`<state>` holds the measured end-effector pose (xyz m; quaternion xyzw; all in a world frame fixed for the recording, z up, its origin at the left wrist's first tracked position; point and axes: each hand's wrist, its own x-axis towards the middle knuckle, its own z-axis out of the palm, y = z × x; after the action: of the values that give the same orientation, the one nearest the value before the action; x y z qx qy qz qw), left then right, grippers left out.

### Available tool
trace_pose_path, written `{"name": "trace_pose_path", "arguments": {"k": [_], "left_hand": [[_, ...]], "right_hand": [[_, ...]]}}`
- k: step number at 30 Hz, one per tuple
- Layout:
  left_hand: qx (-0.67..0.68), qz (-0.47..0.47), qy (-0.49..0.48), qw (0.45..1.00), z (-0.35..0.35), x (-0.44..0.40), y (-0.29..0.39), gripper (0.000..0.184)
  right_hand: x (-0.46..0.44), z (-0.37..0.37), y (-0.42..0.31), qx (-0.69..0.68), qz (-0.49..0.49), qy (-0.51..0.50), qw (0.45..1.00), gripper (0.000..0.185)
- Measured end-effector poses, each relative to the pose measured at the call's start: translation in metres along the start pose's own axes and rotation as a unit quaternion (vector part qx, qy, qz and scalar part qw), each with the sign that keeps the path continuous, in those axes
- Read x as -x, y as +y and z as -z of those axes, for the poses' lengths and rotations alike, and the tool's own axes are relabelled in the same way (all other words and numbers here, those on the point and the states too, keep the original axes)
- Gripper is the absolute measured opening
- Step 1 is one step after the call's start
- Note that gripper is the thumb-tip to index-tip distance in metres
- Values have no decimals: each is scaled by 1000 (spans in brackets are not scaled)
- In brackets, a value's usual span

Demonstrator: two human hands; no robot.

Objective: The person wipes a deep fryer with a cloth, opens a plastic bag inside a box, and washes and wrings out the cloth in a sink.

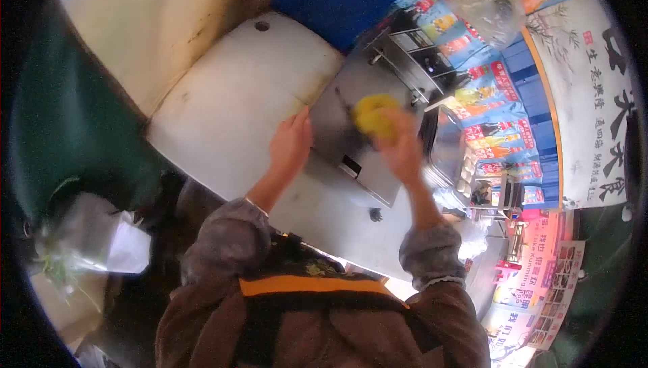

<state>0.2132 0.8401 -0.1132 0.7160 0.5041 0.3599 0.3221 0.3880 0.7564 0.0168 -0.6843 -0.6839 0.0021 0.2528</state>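
A wide white counter [243, 84] with rounded far corners spreads across the scene. At the right hangs a broad white banner [584, 111] printed with large black characters. A boxy grey metal appliance [331, 142] with a flat top stands on the counter's right part. To the right of the appliance is a rectangular silver metal tray [447, 140], with pale round pieces [466, 173] toward its near right side. The left hand [291, 142], fingers close together, is at the appliance's left edge; whether it grips that edge, I cannot tell. The right hand [401, 148], blurred, holds a crumpled bright-yellow cloth [376, 115] over the right part of the appliance's top. A dark rectangular slot [350, 165] marks the appliance's near side. A small black object [375, 215] lies on the counter, just nearer than the appliance.
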Motion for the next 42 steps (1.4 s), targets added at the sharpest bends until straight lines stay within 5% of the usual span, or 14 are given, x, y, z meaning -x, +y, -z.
{"name": "trace_pose_path", "arguments": {"k": [2,5,9,11,14,20,32,42], "left_hand": [[2,8,-12,1000,-4,-2,-3,33],[-53,-110,159,980,11,-4,15,34],[5,-341,-46,939,13,3,58,35],[-44,-422,-91,901,6,3,85,32],[-148,-355,-184,905,-10,-15,76,27],[-264,-295,-116,911,-5,-89,61,22],[-333,-382,-194,840,-71,-138,93,28],[-221,-340,-120,906,-127,-147,111,24]], "right_hand": [[36,-30,5,-71,11,-127,989,50],[36,-7,-14,-100,-24,-64,993,51],[27,-4,46,-97,-247,106,958,35],[14,-22,79,-84,-222,89,967,31],[-1,-45,104,-120,-241,24,963,29],[-6,-54,124,-203,-295,-24,934,30],[-6,-54,110,-189,-281,-34,940,34],[-4,-53,109,-188,-301,-33,935,36]]}}
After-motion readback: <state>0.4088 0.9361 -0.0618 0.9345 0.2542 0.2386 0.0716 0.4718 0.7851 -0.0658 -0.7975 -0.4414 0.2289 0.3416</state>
